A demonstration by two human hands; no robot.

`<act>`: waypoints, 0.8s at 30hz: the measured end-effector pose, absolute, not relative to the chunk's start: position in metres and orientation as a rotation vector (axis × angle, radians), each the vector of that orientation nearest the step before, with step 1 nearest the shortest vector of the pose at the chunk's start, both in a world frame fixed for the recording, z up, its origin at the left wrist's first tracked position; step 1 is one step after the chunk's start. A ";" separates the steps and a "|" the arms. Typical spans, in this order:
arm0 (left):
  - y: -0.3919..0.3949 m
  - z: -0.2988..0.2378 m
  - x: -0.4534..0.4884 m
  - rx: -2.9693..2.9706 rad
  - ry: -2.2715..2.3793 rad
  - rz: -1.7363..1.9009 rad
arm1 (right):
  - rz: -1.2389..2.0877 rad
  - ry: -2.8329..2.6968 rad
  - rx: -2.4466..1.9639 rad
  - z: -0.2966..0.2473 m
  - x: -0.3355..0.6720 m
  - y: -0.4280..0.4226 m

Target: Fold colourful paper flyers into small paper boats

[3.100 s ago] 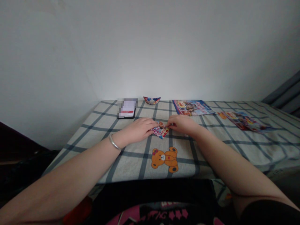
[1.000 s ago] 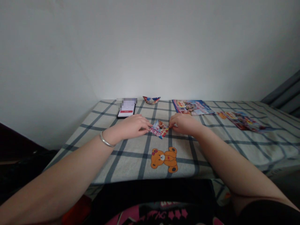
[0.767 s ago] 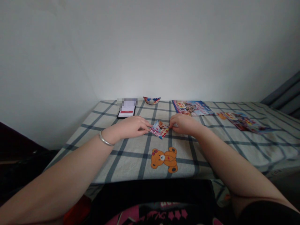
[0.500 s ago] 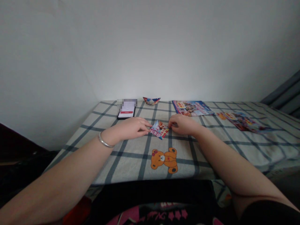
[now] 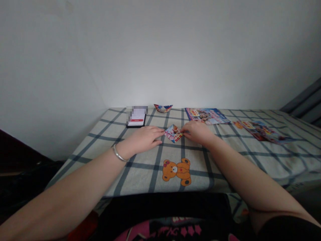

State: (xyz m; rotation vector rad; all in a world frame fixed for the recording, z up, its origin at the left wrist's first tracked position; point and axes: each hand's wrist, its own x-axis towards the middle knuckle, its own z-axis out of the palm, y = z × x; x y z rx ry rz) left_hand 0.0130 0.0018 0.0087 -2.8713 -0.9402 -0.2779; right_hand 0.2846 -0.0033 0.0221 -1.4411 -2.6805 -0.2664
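A small folded piece of colourful printed paper lies on the checked bedsheet between my hands. My left hand, with a silver bangle on the wrist, rests flat on the sheet, its fingers stretched out and the fingertips touching the paper's left edge. My right hand pinches the paper's right corner with closed fingers.
A phone with a lit screen lies at the back left. A folded paper boat sits by the wall. Two colourful printed sheets lie to the right. An orange bear print marks the sheet nearby.
The paper has shifted slightly away from me and looks narrower, more folded. My left hand went from a pinch to lying flat beside it. My right hand keeps its pinch.
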 end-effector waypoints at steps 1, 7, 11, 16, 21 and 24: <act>0.001 0.008 0.014 -2.874 -0.949 -0.296 | -0.273 -2.676 -1.464 0.022 0.285 -0.003; 0.000 0.008 0.016 -2.884 -1.007 -0.356 | -0.240 -2.699 -1.440 0.020 0.283 0.000; -0.002 0.011 0.020 -2.846 -1.067 -0.331 | -0.178 -2.730 -1.377 0.020 0.285 0.002; -0.003 0.012 0.021 -2.875 -1.041 -0.342 | -0.107 -2.713 -1.347 0.020 0.292 0.005; -0.002 0.003 0.020 -2.837 -1.015 -0.399 | -0.017 -2.634 -1.279 0.013 0.296 0.009; -0.003 -0.002 0.020 -2.803 -1.053 -0.465 | 0.037 -2.607 -1.157 0.008 0.296 0.013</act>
